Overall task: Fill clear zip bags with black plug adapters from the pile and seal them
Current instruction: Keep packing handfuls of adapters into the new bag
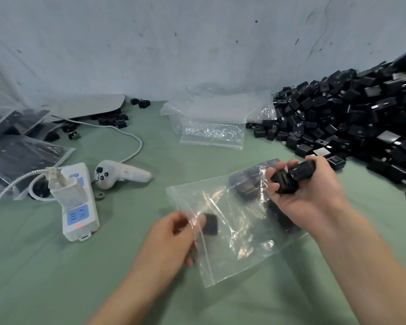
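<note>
A clear zip bag lies on the green table, its zip edge toward me, with several black plug adapters inside at its far end and one near the opening. My left hand pinches the bag's open edge. My right hand hovers palm-up over the bag's right side and grips black plug adapters, at least two. The big pile of black adapters rises at the right against the wall.
Empty clear zip bags lie stacked at the back centre. Filled bags sit at the far left. A white power strip with a plug and cable, and a white controller, lie left of the bag.
</note>
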`<action>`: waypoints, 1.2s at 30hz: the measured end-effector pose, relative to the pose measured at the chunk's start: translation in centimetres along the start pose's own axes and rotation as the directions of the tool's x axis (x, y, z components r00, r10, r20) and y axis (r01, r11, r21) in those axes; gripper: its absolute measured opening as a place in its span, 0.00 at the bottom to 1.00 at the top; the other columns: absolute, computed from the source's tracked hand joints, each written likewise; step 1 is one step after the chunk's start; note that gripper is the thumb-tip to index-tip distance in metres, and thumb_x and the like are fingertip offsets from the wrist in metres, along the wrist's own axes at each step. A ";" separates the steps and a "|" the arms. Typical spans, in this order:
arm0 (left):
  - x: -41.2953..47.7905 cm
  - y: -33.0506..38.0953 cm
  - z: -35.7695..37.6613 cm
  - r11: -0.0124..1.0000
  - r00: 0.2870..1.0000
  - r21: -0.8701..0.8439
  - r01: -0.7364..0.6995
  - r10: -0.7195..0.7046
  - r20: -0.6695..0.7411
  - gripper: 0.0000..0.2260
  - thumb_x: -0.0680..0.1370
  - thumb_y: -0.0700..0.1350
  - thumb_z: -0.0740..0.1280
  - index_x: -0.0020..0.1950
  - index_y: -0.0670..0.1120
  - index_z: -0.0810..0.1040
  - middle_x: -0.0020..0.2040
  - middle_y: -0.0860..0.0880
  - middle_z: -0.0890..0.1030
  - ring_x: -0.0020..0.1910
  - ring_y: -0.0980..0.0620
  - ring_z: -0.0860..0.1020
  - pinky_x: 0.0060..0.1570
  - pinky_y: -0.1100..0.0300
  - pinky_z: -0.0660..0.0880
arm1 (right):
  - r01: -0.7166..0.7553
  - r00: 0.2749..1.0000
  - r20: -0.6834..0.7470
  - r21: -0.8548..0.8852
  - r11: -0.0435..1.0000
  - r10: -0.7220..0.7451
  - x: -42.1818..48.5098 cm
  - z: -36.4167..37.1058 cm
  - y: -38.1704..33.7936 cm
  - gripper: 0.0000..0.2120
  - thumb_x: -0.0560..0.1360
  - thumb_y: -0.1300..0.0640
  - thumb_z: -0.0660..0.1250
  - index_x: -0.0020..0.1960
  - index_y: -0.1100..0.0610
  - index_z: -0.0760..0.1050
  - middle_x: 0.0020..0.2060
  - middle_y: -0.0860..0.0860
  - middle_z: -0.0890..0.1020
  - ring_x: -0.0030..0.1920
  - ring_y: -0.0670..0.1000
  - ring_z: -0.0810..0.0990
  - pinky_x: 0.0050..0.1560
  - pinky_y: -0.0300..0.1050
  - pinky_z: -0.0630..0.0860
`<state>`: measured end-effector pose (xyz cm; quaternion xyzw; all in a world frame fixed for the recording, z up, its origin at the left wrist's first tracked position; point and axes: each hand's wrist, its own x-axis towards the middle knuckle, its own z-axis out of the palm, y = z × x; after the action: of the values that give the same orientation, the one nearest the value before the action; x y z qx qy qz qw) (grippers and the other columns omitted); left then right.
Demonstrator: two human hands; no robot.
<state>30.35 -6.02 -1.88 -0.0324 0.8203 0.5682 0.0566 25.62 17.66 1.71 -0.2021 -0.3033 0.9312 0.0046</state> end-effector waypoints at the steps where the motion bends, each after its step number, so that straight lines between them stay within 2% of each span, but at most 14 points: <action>1: 0.0 -0.3 0.4 0.972 0.990 0.203 -0.119 0.133 -0.056 0.11 0.80 0.55 0.65 0.47 0.51 0.82 0.42 0.56 0.80 0.34 0.61 0.77 0.35 0.72 0.69 | 0.005 1.000 -0.002 0.000 1.000 -0.005 0.1 -0.2 -0.1 0.16 0.78 0.48 0.57 0.35 0.54 0.70 0.34 0.51 0.77 0.33 0.53 0.79 0.31 0.40 0.69; 3: 0.0 -0.9 0.8 0.798 0.937 0.539 -0.270 0.346 -0.043 0.11 0.81 0.57 0.60 0.47 0.54 0.77 0.46 0.59 0.74 0.43 0.60 0.75 0.43 0.66 0.69 | 0.021 1.000 -0.009 -0.003 1.000 -0.021 0.2 -0.5 -0.4 0.14 0.78 0.49 0.57 0.36 0.54 0.70 0.34 0.51 0.77 0.32 0.53 0.79 0.31 0.39 0.69; 5: 0.4 -1.3 0.7 0.674 0.899 0.662 -0.328 0.438 0.000 0.08 0.82 0.53 0.58 0.51 0.54 0.76 0.47 0.58 0.73 0.48 0.54 0.73 0.49 0.58 0.69 | 0.034 0.999 -0.018 0.001 0.999 -0.034 0.3 -0.8 -0.6 0.14 0.78 0.49 0.57 0.37 0.54 0.70 0.34 0.51 0.77 0.32 0.53 0.79 0.31 0.39 0.68; 8: 0.8 -1.9 -0.5 0.652 0.874 0.640 -0.407 0.481 0.067 0.07 0.82 0.51 0.61 0.55 0.54 0.77 0.48 0.57 0.77 0.50 0.54 0.73 0.54 0.57 0.68 | 0.040 0.999 -0.027 0.002 0.999 -0.040 0.4 -1.1 -1.0 0.13 0.78 0.50 0.56 0.37 0.54 0.70 0.33 0.51 0.78 0.32 0.53 0.79 0.32 0.40 0.68; 10: 0.7 -2.0 -1.3 0.632 0.846 0.602 -0.488 0.513 0.147 0.11 0.80 0.60 0.59 0.54 0.57 0.77 0.50 0.61 0.77 0.50 0.57 0.73 0.55 0.58 0.67 | 0.043 0.999 -0.029 0.010 0.999 -0.043 0.5 -1.4 -1.3 0.12 0.77 0.51 0.57 0.38 0.54 0.70 0.33 0.51 0.78 0.32 0.53 0.79 0.32 0.39 0.68; 12: 0.9 -1.8 -1.6 0.606 0.818 0.570 -0.555 0.523 0.241 0.15 0.78 0.67 0.57 0.61 0.65 0.75 0.56 0.65 0.76 0.56 0.62 0.71 0.59 0.63 0.63 | 0.049 0.998 -0.030 0.017 0.999 -0.048 0.6 -1.7 -1.5 0.11 0.77 0.51 0.57 0.39 0.54 0.70 0.33 0.51 0.78 0.32 0.53 0.79 0.32 0.39 0.69; 16: 2.5 -0.6 -0.8 0.546 0.785 0.565 -0.619 0.459 0.417 0.26 0.70 0.75 0.60 0.68 0.74 0.66 0.63 0.62 0.70 0.64 0.60 0.67 0.63 0.65 0.60 | 0.049 0.998 -0.032 0.028 0.998 -0.048 0.5 -1.9 -1.6 0.10 0.77 0.52 0.57 0.39 0.54 0.70 0.33 0.51 0.77 0.33 0.53 0.79 0.31 0.38 0.69; 19: 3.6 -0.1 0.4 0.601 0.795 0.526 -0.602 0.395 0.460 0.32 0.63 0.78 0.64 0.66 0.78 0.64 0.59 0.70 0.65 0.62 0.68 0.64 0.59 0.70 0.62 | 0.046 0.998 -0.041 0.021 0.999 -0.045 0.6 -2.1 -1.6 0.11 0.77 0.51 0.57 0.39 0.54 0.70 0.33 0.51 0.78 0.32 0.53 0.79 0.31 0.38 0.69; 22: 3.9 -0.4 1.9 0.537 0.742 0.515 -0.668 0.424 0.520 0.27 0.66 0.75 0.65 0.63 0.71 0.69 0.56 0.72 0.65 0.61 0.73 0.59 0.55 0.75 0.60 | 0.050 0.998 -0.048 0.026 0.998 -0.049 0.7 -2.4 -1.7 0.11 0.77 0.51 0.57 0.39 0.54 0.70 0.32 0.52 0.78 0.32 0.53 0.79 0.31 0.39 0.69; 24: 4.0 -0.6 2.5 0.481 0.706 0.517 -0.708 0.512 0.490 0.20 0.71 0.70 0.64 0.59 0.62 0.73 0.52 0.66 0.72 0.56 0.67 0.67 0.53 0.72 0.65 | 0.056 0.997 -0.054 0.024 0.998 -0.054 0.8 -2.5 -1.9 0.10 0.77 0.51 0.57 0.39 0.54 0.70 0.32 0.52 0.78 0.32 0.53 0.80 0.31 0.39 0.69; 27: 4.2 -0.9 2.5 0.579 0.742 0.467 -0.668 0.558 0.371 0.12 0.76 0.62 0.61 0.57 0.61 0.74 0.49 0.63 0.75 0.53 0.62 0.73 0.52 0.69 0.71 | 0.060 0.996 -0.062 0.018 0.998 -0.059 1.0 -2.6 -2.2 0.10 0.76 0.52 0.57 0.39 0.54 0.71 0.34 0.52 0.78 0.33 0.53 0.80 0.31 0.39 0.69; 31: 4.5 -1.3 3.1 0.554 0.732 0.509 -0.659 0.627 0.266 0.11 0.82 0.61 0.55 0.50 0.59 0.74 0.48 0.64 0.73 0.53 0.62 0.73 0.53 0.70 0.66 | 0.050 0.997 -0.060 0.032 0.998 -0.048 1.1 -2.7 -2.3 0.10 0.76 0.52 0.57 0.39 0.54 0.71 0.35 0.51 0.78 0.32 0.53 0.80 0.31 0.38 0.70; 34: 5.0 -1.6 2.9 0.725 0.817 0.383 -0.572 0.542 0.196 0.12 0.83 0.59 0.55 0.54 0.57 0.75 0.46 0.61 0.78 0.48 0.59 0.78 0.49 0.66 0.72 | 0.044 0.997 -0.063 0.038 0.998 -0.042 1.0 -2.8 -2.4 0.10 0.76 0.52 0.57 0.39 0.54 0.71 0.35 0.51 0.78 0.32 0.53 0.81 0.31 0.38 0.70; 36: 5.1 -1.5 2.8 0.756 0.837 0.362 -0.545 0.520 0.174 0.12 0.84 0.57 0.54 0.51 0.57 0.76 0.44 0.59 0.80 0.46 0.58 0.79 0.48 0.61 0.74 | 0.044 0.997 -0.069 0.042 0.998 -0.041 1.0 -2.9 -2.4 0.10 0.76 0.52 0.57 0.39 0.54 0.71 0.35 0.51 0.78 0.33 0.54 0.80 0.31 0.38 0.70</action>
<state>25.63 -3.90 -4.89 0.2322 0.8909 0.3828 -0.0760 25.49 21.40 0.58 -0.2273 -0.2867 0.9298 0.0391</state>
